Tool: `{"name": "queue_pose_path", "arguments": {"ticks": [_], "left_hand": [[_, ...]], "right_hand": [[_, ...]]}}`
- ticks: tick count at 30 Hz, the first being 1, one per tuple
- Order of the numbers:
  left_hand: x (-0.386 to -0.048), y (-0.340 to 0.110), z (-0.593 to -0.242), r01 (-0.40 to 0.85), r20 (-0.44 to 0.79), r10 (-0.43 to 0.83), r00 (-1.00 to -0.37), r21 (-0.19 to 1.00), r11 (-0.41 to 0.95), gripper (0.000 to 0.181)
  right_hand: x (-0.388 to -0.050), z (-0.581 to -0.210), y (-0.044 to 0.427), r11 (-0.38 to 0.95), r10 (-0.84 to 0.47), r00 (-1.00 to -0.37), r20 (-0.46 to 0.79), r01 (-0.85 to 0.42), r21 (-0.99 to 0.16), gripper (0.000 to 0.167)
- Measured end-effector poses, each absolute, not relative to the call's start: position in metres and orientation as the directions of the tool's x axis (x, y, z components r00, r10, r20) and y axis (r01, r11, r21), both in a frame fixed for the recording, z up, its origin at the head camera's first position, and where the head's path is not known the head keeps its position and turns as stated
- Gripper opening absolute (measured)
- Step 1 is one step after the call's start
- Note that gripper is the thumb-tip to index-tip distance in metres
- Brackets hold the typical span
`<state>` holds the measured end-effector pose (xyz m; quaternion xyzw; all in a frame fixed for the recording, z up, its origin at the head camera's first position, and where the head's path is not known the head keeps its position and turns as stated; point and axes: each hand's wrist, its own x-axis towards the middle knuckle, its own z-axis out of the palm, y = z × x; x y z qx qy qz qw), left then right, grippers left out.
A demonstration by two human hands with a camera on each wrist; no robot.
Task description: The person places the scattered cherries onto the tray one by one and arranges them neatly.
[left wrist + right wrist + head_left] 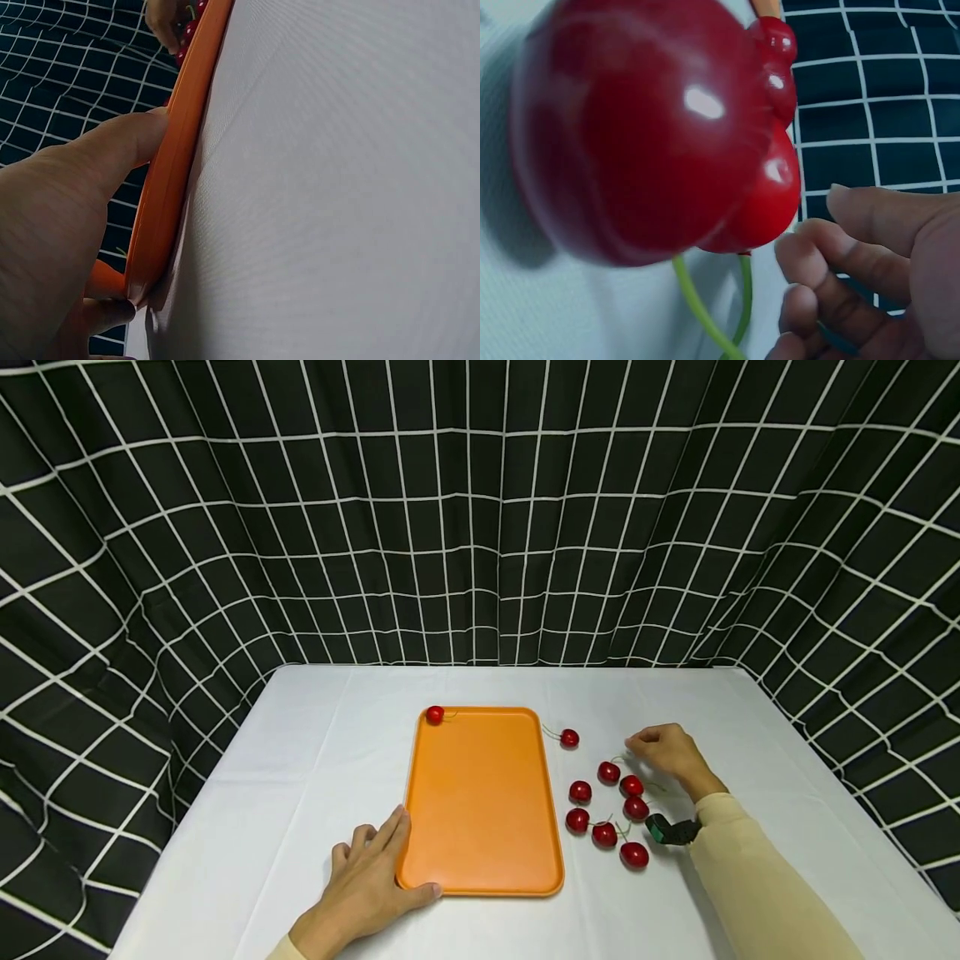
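An orange tray (480, 802) (169, 180) lies flat. My left hand (366, 885) (67, 202) is at its near left corner, thumb against the near rim and extended fingers along the left side. One red cherry (435, 716) rests on the tray's far left corner. Right of the tray lie several more cherries (604, 835) (637, 135) with green stems. My right hand (670, 750) (870, 262) hovers just beyond the group, near a cherry (609, 772); its fingers are loosely bent, with a gap between thumb and forefinger and nothing visible held.
A white cloth (330, 735) covers the table. Black curtain (495, 527) with a white grid stands behind and at both sides. A lone cherry (570, 739) sits near the tray's far right side. A black device (671, 830) is on my right wrist.
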<state>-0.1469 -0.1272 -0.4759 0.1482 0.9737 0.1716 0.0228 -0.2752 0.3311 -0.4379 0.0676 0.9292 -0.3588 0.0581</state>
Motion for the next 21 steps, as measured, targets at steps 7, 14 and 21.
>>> {"name": "queue_pose_path", "arguments": {"ticks": [7,14,21], "left_hand": [[-0.1467,-0.1276,-0.4761,0.27,0.016,0.281,-0.959,0.334,0.903,0.11],[-0.1462,-0.1271,-0.4751,0.265,0.009,0.278,-0.96,0.332,0.905,0.111],[-0.1462,-0.1265,-0.4744,0.275,0.005,0.29,-0.957,0.335,0.901,0.111]], "right_hand": [[-0.2742,-0.442,0.3303,0.768,0.046,-0.971,-0.234,0.184,-0.613,0.034],[-0.2729,-0.4419,0.3285,0.784,-0.007,-0.972,-0.233,0.139,-0.605,0.026],[-0.272,-0.4426,0.3297,0.782,0.003,-0.977,-0.212,0.134,-0.609,0.023]]}}
